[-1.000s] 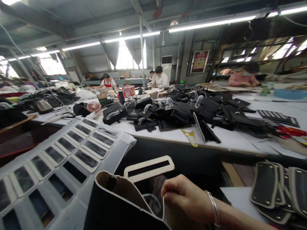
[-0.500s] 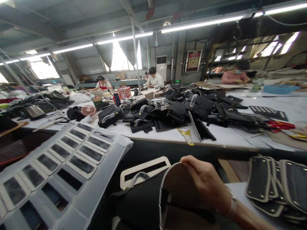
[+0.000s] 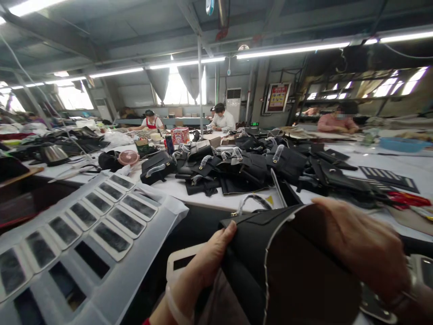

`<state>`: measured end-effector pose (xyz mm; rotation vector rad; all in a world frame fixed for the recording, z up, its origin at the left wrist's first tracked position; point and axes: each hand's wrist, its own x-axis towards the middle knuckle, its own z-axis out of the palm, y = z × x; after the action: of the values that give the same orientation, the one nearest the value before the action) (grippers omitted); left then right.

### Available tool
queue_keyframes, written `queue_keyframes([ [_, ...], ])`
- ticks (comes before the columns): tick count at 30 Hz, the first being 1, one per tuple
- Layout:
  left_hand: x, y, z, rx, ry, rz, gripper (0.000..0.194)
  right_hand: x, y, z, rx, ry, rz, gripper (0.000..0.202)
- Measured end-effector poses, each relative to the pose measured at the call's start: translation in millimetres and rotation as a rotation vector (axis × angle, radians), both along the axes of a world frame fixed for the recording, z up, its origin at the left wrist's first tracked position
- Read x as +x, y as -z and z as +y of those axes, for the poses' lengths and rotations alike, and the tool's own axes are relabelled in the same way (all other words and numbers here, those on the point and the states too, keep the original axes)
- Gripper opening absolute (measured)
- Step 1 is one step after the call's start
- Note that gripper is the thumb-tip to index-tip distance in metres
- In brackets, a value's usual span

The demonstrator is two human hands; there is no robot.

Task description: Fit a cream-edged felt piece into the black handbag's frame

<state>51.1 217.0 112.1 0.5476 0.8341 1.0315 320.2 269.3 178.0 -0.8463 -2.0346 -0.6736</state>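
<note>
I hold a black bag piece (image 3: pixel 270 253) with a pale edge and brown lining low in the middle of the view. My left hand (image 3: pixel 206 266) pinches its near left side, thumb on top. My right hand (image 3: pixel 361 246) grips its upper right rim from above. A plastic-wrapped handle (image 3: pixel 252 201) sticks up from the piece's far edge. A white slotted frame (image 3: pixel 177 266) lies partly hidden under my left hand.
A white sheet (image 3: pixel 142 230) at the left carries rows of framed dark rectangles (image 3: pixel 111 237). Across a dark gap, a long white table (image 3: pixel 209 198) holds a heap of black bags (image 3: pixel 257 167), a pink fan (image 3: pixel 128 157) and a red box (image 3: pixel 180 135). Other people sit far behind.
The bag piece has risen and turned so its open end faces me. My left hand has come into view and taken hold of its side. My right hand moved up with the rim.
</note>
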Motion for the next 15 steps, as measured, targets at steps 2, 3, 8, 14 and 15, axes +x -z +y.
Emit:
queue_keyframes([
  [2,-2,5.2,6,-0.058,-0.01,-0.027,0.06,-14,3.3,12,0.046,0.011,-0.066,0.02],
  [3,-4,10.6,7,-0.085,-0.032,-0.056,0.057,-21,7.6,19,0.016,-0.006,-0.073,0.021],
  [8,-19,45.3,-3,-0.201,-0.233,-0.113,0.047,-61,56.3,53,-0.67,-0.229,0.164,0.03],
  [14,-36,65.8,-10,-0.353,-0.558,0.064,0.051,-91,122.0,79,-1.127,-0.388,0.398,0.027],
  [15,-41,67.8,-11,-0.367,-0.586,0.083,0.052,-89,130.8,82,-1.224,-0.425,0.458,0.03],
])
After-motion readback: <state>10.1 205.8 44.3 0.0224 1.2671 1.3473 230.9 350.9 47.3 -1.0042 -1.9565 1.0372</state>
